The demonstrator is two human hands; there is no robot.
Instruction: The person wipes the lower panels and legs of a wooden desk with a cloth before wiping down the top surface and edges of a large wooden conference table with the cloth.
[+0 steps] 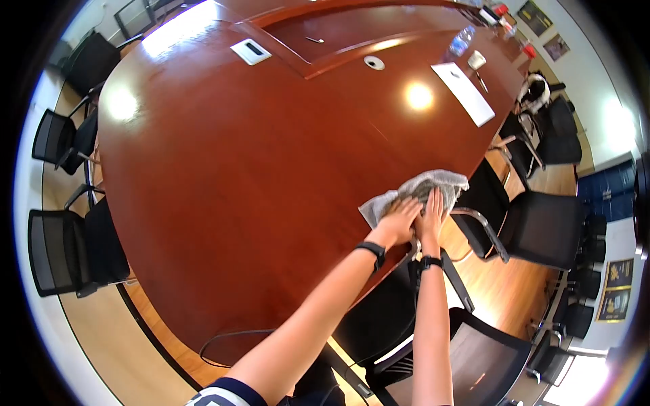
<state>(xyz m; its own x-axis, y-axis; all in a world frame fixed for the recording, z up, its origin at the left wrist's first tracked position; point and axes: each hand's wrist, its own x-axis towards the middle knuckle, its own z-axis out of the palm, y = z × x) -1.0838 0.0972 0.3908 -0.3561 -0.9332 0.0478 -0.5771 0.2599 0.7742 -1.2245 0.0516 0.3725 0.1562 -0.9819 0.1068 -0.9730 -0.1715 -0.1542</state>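
My left hand (401,218) and right hand (430,215), fingers straight, are pressing a crumpled whitish bundle (441,178) at the red-brown wooden worktop's (237,169) edge.

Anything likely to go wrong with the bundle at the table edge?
Two risks, my read:
1. The whitish bundle sits right at the table edge; pushing outward with the left hand and right hand could tip it off.
2. The black cable runs by the left forearm; it might snag.
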